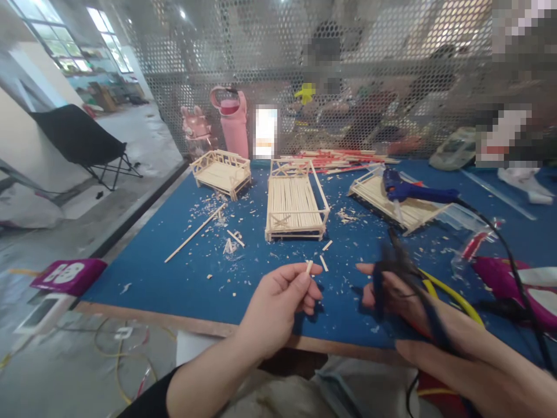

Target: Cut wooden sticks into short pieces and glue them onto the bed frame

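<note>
My left hand (282,299) is closed over the table's near edge, pinching a short wooden stick piece (308,267) between thumb and forefinger. To its right, my right hand (411,305) grips dark-handled pliers (395,261), smeared by motion, with their tip pointing away from me. Yellow handles (455,296) show just behind that hand. Ahead of my left hand stands a small bed frame (291,200) built from wooden sticks. Two loose stick bits (324,263) lie between it and my hands.
A small stick-built bench (221,171) stands at back left. At right, a blue glue gun (418,191) rests over a stick panel (387,200). Behind are a pile of red and plain sticks (335,159), a pink bottle (235,125) and a perforated metal screen (270,58).
</note>
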`<state>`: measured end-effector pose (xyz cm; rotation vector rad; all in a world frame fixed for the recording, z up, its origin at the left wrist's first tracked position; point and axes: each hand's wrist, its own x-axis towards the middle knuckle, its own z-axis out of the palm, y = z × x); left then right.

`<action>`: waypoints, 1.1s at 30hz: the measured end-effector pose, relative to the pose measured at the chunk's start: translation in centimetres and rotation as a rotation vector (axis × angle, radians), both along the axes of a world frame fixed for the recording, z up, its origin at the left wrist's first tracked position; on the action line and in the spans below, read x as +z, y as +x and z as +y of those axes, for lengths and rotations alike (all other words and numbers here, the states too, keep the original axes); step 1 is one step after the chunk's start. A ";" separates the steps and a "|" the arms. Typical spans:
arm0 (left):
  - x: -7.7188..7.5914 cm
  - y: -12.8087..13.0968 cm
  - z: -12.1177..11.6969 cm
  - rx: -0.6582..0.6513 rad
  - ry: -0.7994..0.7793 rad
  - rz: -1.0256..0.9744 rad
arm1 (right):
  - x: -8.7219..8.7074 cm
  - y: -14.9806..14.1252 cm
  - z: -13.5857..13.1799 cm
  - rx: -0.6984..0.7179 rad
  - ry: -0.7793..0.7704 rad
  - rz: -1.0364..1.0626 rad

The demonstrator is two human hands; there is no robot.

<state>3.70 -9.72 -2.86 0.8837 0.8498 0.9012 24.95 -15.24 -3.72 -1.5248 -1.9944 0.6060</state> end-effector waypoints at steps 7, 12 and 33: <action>1.3 0.4 -0.5 -0.035 0.026 0.085 | 0.7 -2.1 0.3 0.065 0.080 -0.227; 1.6 0.4 -0.8 -0.036 0.054 0.163 | 0.9 -2.4 0.5 0.087 0.117 -0.207; 0.2 -0.3 -1.2 -0.098 0.673 0.586 | -0.4 -2.5 0.8 0.020 0.285 -0.259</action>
